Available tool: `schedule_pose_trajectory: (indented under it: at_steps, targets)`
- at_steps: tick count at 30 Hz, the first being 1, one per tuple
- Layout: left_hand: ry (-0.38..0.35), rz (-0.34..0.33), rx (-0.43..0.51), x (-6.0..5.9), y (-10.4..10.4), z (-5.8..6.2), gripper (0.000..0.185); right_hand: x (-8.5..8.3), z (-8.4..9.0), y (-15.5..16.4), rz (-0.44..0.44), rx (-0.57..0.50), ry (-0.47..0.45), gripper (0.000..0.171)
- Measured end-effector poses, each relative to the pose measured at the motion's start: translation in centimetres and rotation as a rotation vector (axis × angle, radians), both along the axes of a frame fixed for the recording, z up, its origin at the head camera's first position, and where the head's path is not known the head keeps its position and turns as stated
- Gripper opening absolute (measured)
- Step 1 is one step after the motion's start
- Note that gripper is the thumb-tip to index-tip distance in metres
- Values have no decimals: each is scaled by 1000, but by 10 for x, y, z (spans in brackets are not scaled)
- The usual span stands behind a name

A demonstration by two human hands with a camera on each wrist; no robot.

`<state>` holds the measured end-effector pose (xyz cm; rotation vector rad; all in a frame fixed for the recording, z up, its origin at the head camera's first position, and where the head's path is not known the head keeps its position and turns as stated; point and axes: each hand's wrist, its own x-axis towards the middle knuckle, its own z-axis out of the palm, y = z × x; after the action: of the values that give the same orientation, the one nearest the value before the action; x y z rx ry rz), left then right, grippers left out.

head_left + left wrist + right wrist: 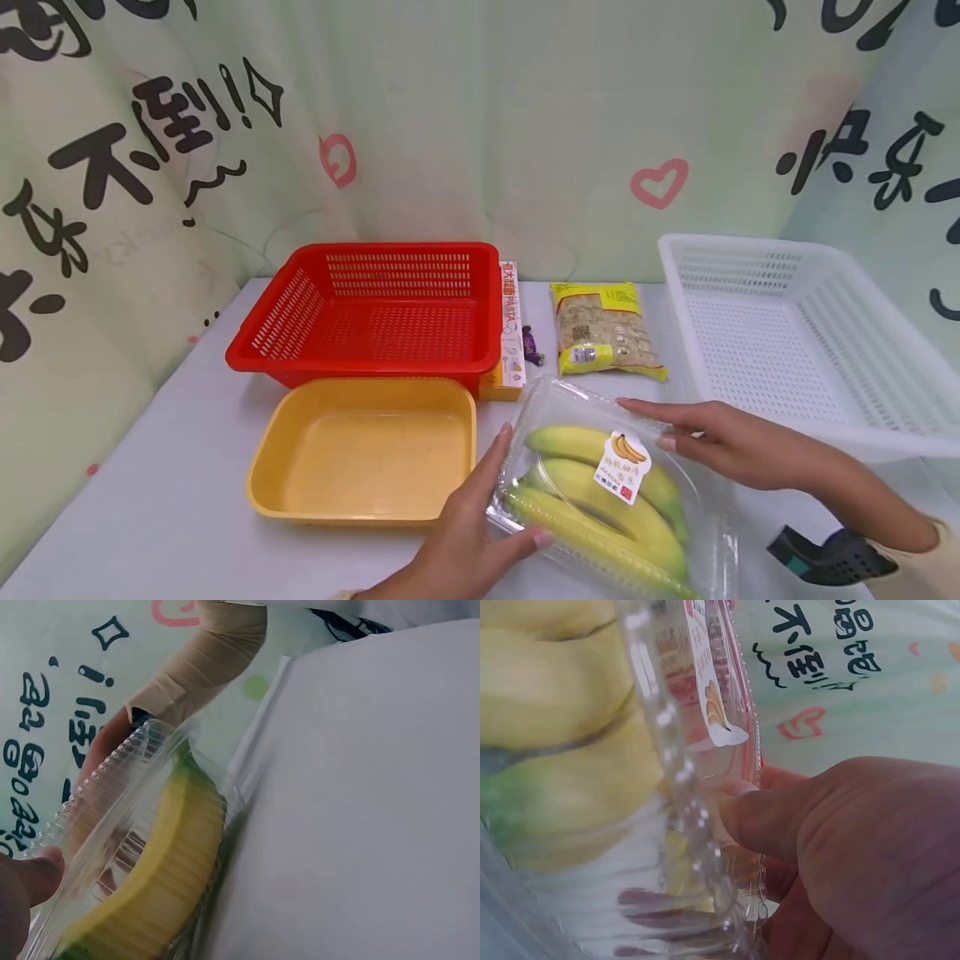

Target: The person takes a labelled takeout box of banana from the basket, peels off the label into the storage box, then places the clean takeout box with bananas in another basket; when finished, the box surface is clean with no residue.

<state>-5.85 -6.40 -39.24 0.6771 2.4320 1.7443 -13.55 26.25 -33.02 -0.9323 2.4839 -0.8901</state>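
Observation:
A clear plastic clamshell box (564,402) with several yellow-green bananas (585,487) inside is at the front of the table, turned at an angle. A white label with a banana picture (623,467) is stuck on its lid. My left hand (468,529) grips the box's left side, thumb over the top. In the left wrist view that thumb (37,877) lies by the ridged plastic edge, beside a banana (161,870). My right hand (738,442) holds the far right edge, and the right wrist view shows its thumb (761,817) pinching the rim with fingers behind.
Left of the box is a yellow tub (360,450), with a red basket (375,367) behind it. A pasta box (512,333), a small purple-wrapped item (530,346) and a yellow-labelled bag of grain (603,329) lie at the back. A white basket (697,350) stands right.

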Motion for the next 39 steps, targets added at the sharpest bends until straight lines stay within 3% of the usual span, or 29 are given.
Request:
schedule_pose_trajectory:
  at_steps: [4, 12, 19, 23, 27, 29, 39]
  targets:
    - [34, -38, -25, -1, 0, -3, 103, -2, 0, -2, -28, 26, -13, 50]
    - [-80, -52, -45, -6, 0, -14, 102, -6, 1, -4, -34, 47, -15, 51]
    - [-24, -39, -24, -7, 1, -20, 101, -4, 5, -7, -103, 77, 109, 57]
    - [-1, -32, -13, -7, 2, -23, 100, -1, 9, -9, -157, 101, 223, 52]
    - [2, -37, 0, -7, 2, -24, 99, 3, 14, -10, -195, 89, 273, 52]
    - [-1, -43, 7, -8, 2, -24, 99, 6, 15, -11, -188, 67, 268, 52]
    - [-16, -45, -7, -8, 2, -23, 99, 13, 12, -19, -23, -125, 70, 40]
